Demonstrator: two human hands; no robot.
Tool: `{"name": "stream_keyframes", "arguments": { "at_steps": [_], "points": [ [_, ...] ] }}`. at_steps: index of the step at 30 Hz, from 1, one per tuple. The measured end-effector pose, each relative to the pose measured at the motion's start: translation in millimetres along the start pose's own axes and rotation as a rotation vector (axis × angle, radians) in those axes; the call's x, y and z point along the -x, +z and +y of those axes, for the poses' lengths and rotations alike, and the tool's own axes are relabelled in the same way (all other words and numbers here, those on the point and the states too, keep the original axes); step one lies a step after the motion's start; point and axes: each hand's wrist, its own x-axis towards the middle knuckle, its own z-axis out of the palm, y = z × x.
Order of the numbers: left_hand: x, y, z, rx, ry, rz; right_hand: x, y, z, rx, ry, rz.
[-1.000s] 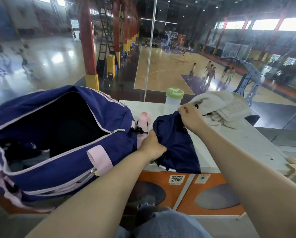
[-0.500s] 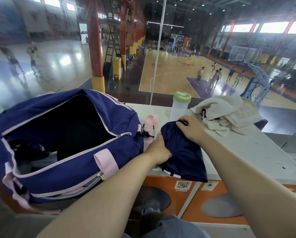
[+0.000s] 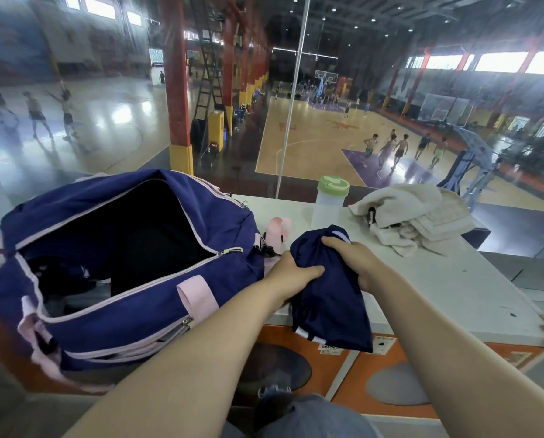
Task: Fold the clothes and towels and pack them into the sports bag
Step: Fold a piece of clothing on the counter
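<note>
1. At the left end of the desk (image 3: 438,289) the sports bag (image 3: 113,279) lies unzipped, its dark mouth gaping toward the person; it sits as it did a second ago, and nothing new looks to have gone in.
2. Just right of the bag, near the desk's front edge, the left hand (image 3: 291,273) holds the navy garment (image 3: 330,298) by its near-left side, its fingers curled into the cloth as before.
3. The right hand (image 3: 356,259) has drawn in from the garment's far edge toward the left hand; its fingers clutch the top of the cloth, so the piece is now bunched smaller, the lower part hanging over the front edge.
4. That suggests the fold is nearly done and the garment is about ready for the bag.
5. Toward the desk's back edge stands a green-lidded bottle (image 3: 330,200), and right of it the pale towels (image 3: 416,219) lie heaped, not yet folded.
</note>
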Motion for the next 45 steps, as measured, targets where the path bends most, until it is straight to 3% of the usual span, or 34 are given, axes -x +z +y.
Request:
{"name": "stream_keyframes", "arguments": {
  "at_steps": [6,16,20,26,31,35,41,43,45],
  "points": [
    [13.2,4.0,12.6,0.216,0.068,-0.030,37.4,0.3,-16.1,-0.245,-0.214,-0.047],
    [47.8,-5.4,43.9,0.487,-0.027,-0.212,93.0,-2.3,-75.2,-0.196,-0.456,-0.193],
    [55.3,-15.5,62.2,0.602,0.036,-0.105,97.4,2.9,-85.7,-0.112,-0.489,-0.111],
    [78.9,-49.2,68.2,0.443,0.187,-0.018,109.7,42.9,-89.9,0.095,-0.512,0.007],
    [96.4,-102.7,67.0,0.372,0.270,0.120,110.5,97.5,-100.9,0.141,-0.425,-0.125],
    [115.5,-159.2,61.8,0.383,0.191,0.258,95.9,138.7,-97.5,0.151,-0.455,-0.129],
    [131.4,-218.7,42.6,0.357,-0.003,0.356,79.7,185.8,-49.4,0.721,-0.560,-0.110],
    [131.9,-226.6,35.7,0.322,-0.026,0.353,81.2,194.2,-36.6,0.976,-0.657,-0.044],
    [130.8,-229.2,29.8,0.273,-0.048,0.338,82.1,198.4,-34.4,1.066,-0.753,0.027]
  ]
}}
